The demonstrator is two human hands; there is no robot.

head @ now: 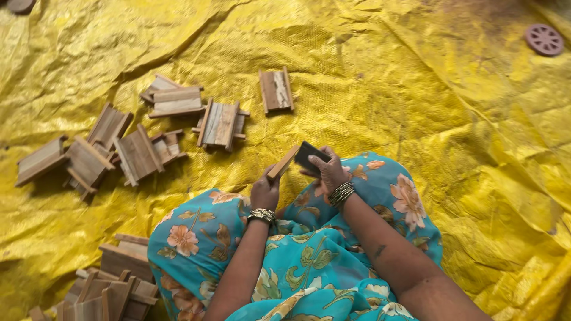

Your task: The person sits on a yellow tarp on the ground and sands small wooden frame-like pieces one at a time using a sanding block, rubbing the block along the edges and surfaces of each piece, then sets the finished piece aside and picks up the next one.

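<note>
Crinkled yellow tarp (416,107), scattered small wooden frames (220,123), brown wheel (544,40).

A crumpled yellow tarpaulin (416,107) covers the ground. Small slatted wooden assemblies (137,137) lie scattered on it at the upper left, one (276,90) apart from the rest. Another wooden heap (113,285) sits at the lower left. A dark round wheel (544,40) lies at the far upper right.

The setting is an informal floor-level woodcraft workspace. A crumpled yellow tarpaulin (416,107) covers the whole ground as the work surface. Batches of small identical slatted wooden assemblies (138,153) lie at far left; a second heap (113,285) sits at near left. A small spoked wooden wheel (544,40) lies at far right.
</note>
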